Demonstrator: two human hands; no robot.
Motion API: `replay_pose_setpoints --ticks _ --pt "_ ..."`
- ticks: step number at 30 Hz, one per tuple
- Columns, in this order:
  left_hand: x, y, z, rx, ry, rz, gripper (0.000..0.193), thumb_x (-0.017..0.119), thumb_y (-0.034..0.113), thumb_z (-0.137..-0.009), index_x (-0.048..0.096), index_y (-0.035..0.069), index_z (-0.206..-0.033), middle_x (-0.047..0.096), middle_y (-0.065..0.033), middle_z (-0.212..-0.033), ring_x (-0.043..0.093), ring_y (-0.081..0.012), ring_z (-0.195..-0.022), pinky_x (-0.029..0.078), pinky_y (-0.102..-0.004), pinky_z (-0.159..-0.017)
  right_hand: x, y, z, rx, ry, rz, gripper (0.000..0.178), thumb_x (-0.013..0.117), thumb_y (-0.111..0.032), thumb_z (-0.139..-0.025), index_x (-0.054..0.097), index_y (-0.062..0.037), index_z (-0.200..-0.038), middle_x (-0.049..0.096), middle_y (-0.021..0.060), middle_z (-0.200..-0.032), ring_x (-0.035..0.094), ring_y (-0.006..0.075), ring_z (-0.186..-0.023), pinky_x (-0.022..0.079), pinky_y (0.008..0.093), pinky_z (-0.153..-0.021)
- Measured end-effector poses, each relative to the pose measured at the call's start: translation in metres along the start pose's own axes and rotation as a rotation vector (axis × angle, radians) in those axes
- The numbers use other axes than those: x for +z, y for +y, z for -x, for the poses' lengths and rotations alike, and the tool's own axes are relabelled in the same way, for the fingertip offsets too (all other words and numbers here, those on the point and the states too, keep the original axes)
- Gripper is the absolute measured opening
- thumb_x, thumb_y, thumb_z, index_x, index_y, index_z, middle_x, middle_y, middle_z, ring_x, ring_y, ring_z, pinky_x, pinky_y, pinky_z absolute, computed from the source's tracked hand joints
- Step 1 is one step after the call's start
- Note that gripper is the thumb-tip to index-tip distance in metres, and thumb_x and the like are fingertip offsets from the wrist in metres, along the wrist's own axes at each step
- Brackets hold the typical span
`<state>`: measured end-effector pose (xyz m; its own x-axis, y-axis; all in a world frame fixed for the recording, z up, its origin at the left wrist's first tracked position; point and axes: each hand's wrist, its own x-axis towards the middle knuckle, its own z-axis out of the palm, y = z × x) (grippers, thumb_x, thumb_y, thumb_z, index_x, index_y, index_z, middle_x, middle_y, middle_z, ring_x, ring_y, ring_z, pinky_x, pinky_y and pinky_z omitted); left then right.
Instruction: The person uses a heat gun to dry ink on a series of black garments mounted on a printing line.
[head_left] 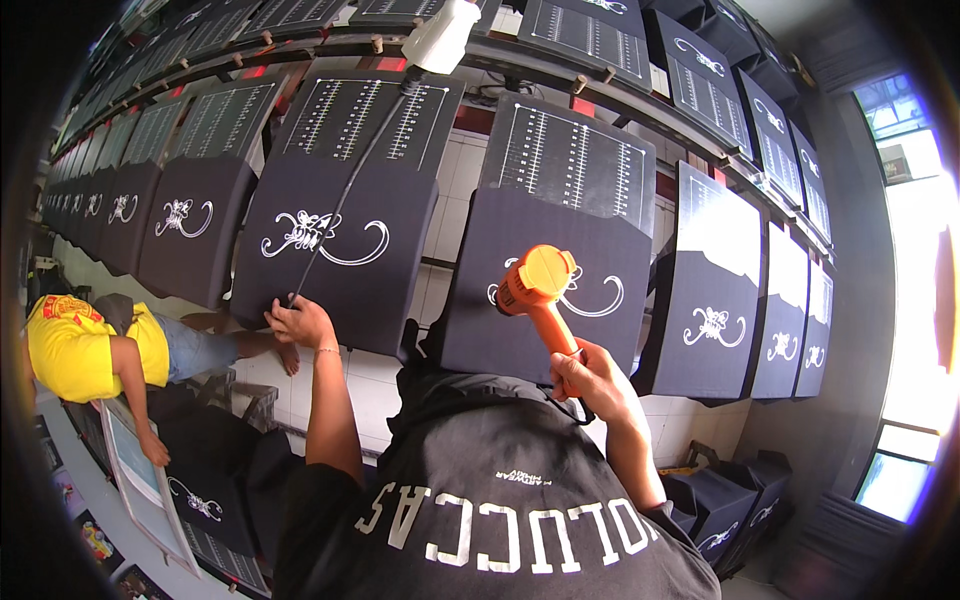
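My right hand is closed round the handle of an orange heat gun. Its dark nozzle points left, above a white scroll print on a black fabric panel laid over a board. A black cord slants down across the neighbouring black fabric panel from a white block at the top. My left hand pinches this cord at the near edge of that panel, which bears a similar white print. A short stretch of dark cord shows below my right hand.
Rows of boards with printed black fabric run left and right, on a rack with a dark rail. At the left, a person in a yellow shirt holds a framed screen. A bright window is at the right.
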<state>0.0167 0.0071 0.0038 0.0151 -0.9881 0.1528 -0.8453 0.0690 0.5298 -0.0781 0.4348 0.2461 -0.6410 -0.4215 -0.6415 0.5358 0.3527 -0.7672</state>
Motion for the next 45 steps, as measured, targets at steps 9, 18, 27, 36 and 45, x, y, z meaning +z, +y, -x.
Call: replay_pose_setpoints --ticks 9,18,27,36,45 --pt "-0.005 0.005 0.003 -0.003 -0.002 -0.011 0.047 0.054 0.034 -0.098 0.052 0.006 -0.136 0.033 -0.0215 -0.155 0.033 -0.0452 -0.138 0.032 -0.0550 -0.111 0.003 -0.004 -0.016 -0.041 -0.069 0.011 0.036 0.062 -0.031 -0.100 0.056 0.0035 -0.107 0.059 0.0031 -0.079 0.062 0.0106 -0.065 0.054 0.0254 -0.062" --pt "-0.007 0.004 0.004 0.007 0.007 -0.026 0.046 0.055 0.033 -0.098 0.052 0.006 -0.135 0.032 -0.0212 -0.154 0.033 -0.0446 -0.137 0.036 -0.0539 -0.109 0.008 -0.008 -0.020 -0.056 -0.027 0.010 0.039 0.063 -0.033 -0.099 0.056 0.0032 -0.112 0.058 0.0020 -0.081 0.061 0.0098 -0.067 0.054 0.0253 -0.063" --pt "-0.006 0.002 0.003 0.003 -0.001 -0.036 0.046 0.054 0.033 -0.098 0.052 0.007 -0.135 0.033 -0.0207 -0.154 0.033 -0.0440 -0.137 0.037 -0.0542 -0.109 0.006 -0.009 -0.013 -0.005 -0.073 -0.003 0.038 0.063 -0.033 -0.099 0.056 0.0032 -0.108 0.059 0.0031 -0.080 0.064 0.0104 -0.066 0.053 0.0249 -0.062" --pt "0.005 -0.006 0.001 0.057 0.087 -0.031 0.044 0.052 0.036 -0.098 0.056 0.007 -0.131 0.041 -0.0205 -0.150 0.036 -0.0404 -0.137 0.032 -0.0523 -0.112 -0.010 0.004 0.001 -0.029 0.013 0.036 0.038 0.064 -0.032 -0.098 0.056 0.0026 -0.112 0.060 0.0043 -0.084 0.063 0.0107 -0.069 0.054 0.0269 -0.063" --pt "0.008 -0.006 -0.003 0.017 0.069 -0.059 0.043 0.053 0.032 -0.098 0.054 0.007 -0.133 0.040 -0.0189 -0.150 0.039 -0.0371 -0.137 0.032 -0.0509 -0.111 -0.050 0.019 0.011 -0.151 0.192 -0.048 0.038 0.063 -0.034 -0.099 0.058 0.0022 -0.110 0.057 0.0015 -0.081 0.060 0.0097 -0.067 0.053 0.0261 -0.064"
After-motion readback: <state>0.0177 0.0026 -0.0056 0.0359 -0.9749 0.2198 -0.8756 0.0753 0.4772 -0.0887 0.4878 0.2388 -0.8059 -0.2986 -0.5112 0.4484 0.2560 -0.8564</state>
